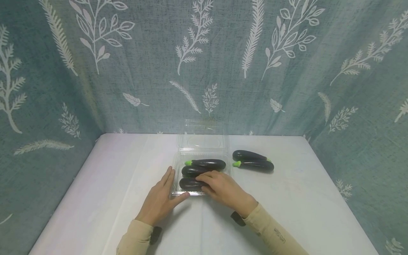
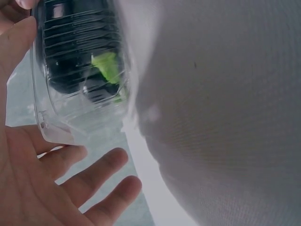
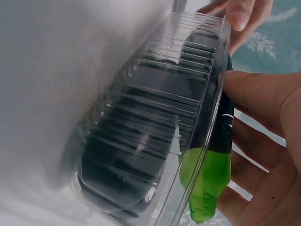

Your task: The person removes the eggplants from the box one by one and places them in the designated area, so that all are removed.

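A clear plastic clamshell container (image 1: 176, 166) lies with its lid (image 1: 204, 140) raised at the back. Three dark eggplants rest across its base: a rear one (image 1: 210, 163), a middle one (image 1: 189, 171) and a front one (image 1: 188, 183). My right hand (image 1: 223, 187) holds the front eggplant, thumb on the near side and fingers over the top; its green stem end (image 3: 207, 179) shows beside the palm in the right wrist view. At the container's front left corner, my left hand (image 1: 159, 200) spreads its fingers along the side, with the thumb by the front rim.
Two more eggplants lie right of the container, a rear one (image 1: 248, 155) and a nearer one (image 1: 256, 165) with its green stem pointing left. A white cloth covers the table (image 1: 105, 177). Teal leaf-patterned curtains (image 1: 153, 88) hang behind and on both sides.
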`<state>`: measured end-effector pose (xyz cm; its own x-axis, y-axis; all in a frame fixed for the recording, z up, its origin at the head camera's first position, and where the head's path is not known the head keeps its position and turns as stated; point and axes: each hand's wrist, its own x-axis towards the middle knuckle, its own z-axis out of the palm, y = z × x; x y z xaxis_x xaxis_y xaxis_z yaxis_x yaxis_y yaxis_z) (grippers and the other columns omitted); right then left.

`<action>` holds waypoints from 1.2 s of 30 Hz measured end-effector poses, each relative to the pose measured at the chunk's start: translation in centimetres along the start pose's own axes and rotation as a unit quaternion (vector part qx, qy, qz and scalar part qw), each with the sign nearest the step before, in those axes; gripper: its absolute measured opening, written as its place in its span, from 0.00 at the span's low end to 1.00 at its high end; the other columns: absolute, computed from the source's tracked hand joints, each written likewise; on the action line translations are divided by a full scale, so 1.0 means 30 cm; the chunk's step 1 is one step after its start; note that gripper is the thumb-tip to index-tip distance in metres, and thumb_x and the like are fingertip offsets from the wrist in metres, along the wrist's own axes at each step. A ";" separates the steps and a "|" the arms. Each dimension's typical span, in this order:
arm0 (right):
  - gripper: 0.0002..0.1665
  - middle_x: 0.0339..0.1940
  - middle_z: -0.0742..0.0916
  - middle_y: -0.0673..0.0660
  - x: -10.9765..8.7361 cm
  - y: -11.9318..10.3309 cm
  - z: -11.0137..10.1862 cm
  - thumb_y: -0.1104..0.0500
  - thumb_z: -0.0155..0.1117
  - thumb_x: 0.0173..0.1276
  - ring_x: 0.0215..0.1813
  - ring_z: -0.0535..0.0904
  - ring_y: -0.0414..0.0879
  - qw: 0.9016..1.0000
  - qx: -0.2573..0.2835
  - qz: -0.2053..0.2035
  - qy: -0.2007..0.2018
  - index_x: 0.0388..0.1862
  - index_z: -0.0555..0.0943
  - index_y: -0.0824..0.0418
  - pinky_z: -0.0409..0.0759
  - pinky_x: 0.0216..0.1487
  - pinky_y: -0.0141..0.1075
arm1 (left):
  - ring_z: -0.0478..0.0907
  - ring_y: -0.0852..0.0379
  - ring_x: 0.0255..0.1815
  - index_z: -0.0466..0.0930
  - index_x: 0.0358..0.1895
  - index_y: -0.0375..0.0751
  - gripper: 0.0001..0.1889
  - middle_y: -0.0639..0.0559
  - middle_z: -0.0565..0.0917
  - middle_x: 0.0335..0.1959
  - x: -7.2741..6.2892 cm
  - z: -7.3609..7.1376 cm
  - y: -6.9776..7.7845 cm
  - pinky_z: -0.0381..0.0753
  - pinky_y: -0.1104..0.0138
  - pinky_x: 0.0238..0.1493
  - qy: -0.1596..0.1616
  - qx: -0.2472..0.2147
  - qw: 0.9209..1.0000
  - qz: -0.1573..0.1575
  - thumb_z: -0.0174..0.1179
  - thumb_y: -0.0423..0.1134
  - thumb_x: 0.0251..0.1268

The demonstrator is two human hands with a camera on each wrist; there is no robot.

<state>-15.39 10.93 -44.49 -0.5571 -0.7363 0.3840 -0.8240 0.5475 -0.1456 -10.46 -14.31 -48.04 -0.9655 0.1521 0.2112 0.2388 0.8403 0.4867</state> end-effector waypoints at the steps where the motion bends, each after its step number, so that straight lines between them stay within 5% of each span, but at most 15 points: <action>1: 0.20 0.54 0.87 0.52 -0.003 0.002 0.000 0.58 0.71 0.69 0.54 0.84 0.48 1.000 0.000 0.000 0.004 0.60 0.83 0.56 0.83 0.55 0.42 | 0.68 0.32 0.70 0.55 0.79 0.31 0.55 0.39 0.57 0.80 0.000 -0.001 0.001 0.70 0.44 0.69 0.001 0.000 1.000 0.001 0.60 0.71 0.62; 19: 0.21 0.57 0.86 0.55 -0.025 0.041 -0.050 0.62 0.71 0.68 0.60 0.82 0.49 0.996 0.025 -0.013 0.090 0.60 0.83 0.59 0.78 0.65 0.41 | 0.67 0.32 0.71 0.55 0.79 0.31 0.56 0.40 0.57 0.80 0.001 -0.001 -0.001 0.69 0.44 0.69 0.004 -0.015 1.000 0.002 0.61 0.71 0.61; 36: 0.25 0.62 0.85 0.54 -0.096 0.093 -0.167 0.64 0.73 0.66 0.64 0.79 0.50 0.985 0.037 0.033 0.163 0.63 0.82 0.58 0.75 0.67 0.49 | 0.66 0.33 0.73 0.55 0.79 0.33 0.56 0.42 0.56 0.81 0.001 0.003 -0.007 0.68 0.44 0.71 -0.002 -0.024 1.000 -0.005 0.61 0.71 0.61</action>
<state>-15.56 16.58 -41.43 -0.5575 -0.5267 0.6417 -0.7988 0.5508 -0.2419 -10.54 -14.42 -48.21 -0.9681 0.1462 0.2037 0.2345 0.8153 0.5295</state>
